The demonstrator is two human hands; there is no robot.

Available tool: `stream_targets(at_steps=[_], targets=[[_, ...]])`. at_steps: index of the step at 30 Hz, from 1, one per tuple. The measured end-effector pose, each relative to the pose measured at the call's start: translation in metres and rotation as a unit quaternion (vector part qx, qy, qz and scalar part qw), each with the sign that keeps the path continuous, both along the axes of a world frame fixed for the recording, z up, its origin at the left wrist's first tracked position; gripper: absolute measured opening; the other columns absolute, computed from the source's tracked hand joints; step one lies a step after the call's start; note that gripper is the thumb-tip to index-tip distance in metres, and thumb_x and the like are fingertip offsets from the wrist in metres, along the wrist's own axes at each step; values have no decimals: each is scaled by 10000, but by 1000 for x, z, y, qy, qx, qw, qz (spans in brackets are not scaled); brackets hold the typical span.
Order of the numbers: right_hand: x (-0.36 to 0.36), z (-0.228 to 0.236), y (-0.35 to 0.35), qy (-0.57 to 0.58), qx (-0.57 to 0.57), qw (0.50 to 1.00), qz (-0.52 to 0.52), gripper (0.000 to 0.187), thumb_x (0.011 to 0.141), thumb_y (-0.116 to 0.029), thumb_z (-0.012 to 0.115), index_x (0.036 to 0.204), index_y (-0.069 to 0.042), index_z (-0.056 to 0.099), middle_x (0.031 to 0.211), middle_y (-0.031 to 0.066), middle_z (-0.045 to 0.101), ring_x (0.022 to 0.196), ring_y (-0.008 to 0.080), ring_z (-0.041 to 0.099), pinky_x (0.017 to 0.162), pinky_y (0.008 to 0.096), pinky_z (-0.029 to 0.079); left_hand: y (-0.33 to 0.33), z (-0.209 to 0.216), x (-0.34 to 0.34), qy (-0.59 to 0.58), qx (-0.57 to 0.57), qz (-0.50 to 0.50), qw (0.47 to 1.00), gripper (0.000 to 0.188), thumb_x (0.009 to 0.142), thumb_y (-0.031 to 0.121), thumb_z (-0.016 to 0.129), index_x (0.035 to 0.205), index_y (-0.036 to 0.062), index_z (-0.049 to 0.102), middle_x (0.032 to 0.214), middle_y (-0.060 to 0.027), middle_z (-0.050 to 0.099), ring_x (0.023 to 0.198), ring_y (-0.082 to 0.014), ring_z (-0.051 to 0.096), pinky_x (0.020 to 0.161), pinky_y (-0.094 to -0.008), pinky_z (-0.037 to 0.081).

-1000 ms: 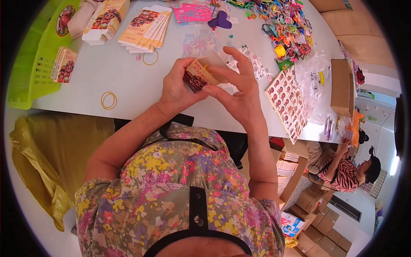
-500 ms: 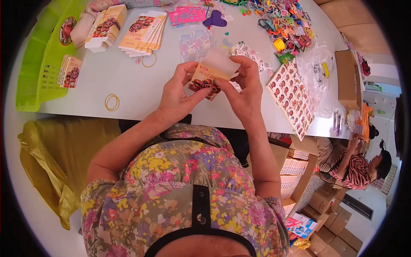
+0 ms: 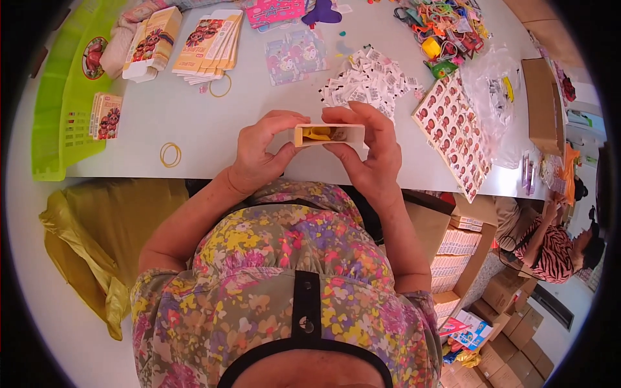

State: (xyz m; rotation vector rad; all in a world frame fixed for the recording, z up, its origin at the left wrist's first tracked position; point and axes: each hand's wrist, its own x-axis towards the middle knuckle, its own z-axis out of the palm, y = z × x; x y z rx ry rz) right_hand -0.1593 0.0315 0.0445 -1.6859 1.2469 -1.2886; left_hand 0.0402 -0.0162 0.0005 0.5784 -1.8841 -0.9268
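Note:
Both hands hold a small cardboard box (image 3: 349, 134) just above the table's near edge. Its open end faces me, and something yellow (image 3: 317, 133) shows inside. My left hand (image 3: 266, 145) is closed on the box's left side, thumb below and fingers above. On the other side, my right hand (image 3: 372, 152) grips the right end, with its thumb under the lower edge. Beyond the hands lies a heap of small white printed packets (image 3: 369, 81). The printed front of the box is turned out of sight.
Flat printed boxes (image 3: 210, 42) lie fanned at the back left, beside a stacked bundle (image 3: 152, 45). A green basket (image 3: 55, 123) stands far left. Rubber bands (image 3: 170, 155) lie nearby. Sticker sheets (image 3: 453, 132) and colourful trinkets (image 3: 446, 29) are on the right. Another person (image 3: 550, 249) sits at right.
The box has tipped from showing its printed front to showing its open end, and moved slightly nearer me. Its pale flap no longer stands up. The packet heap is now uncovered.

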Motion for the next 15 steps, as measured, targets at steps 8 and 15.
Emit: stream_targets(at_steps=[8,15], targets=[[6,-10,0,-87,164,981,-54,560,795,-23,767,1258,-16,450,1078,105,642,959,146,647,802,271,540,4,1,5,31,327,-24,944,580,778,41,774,1267,17,463,1106,-159,646,1000,-229,667,864,-323,534],[28,20,-46,-16,182,983,10,467,808,-80,762,1200,-28,514,997,58,653,888,107,630,718,245,515,2,16,11,-105,124,192,968,811,659,120,850,1334,-25,425,1178,-172,585,1010,-244,642,808,-339,556]])
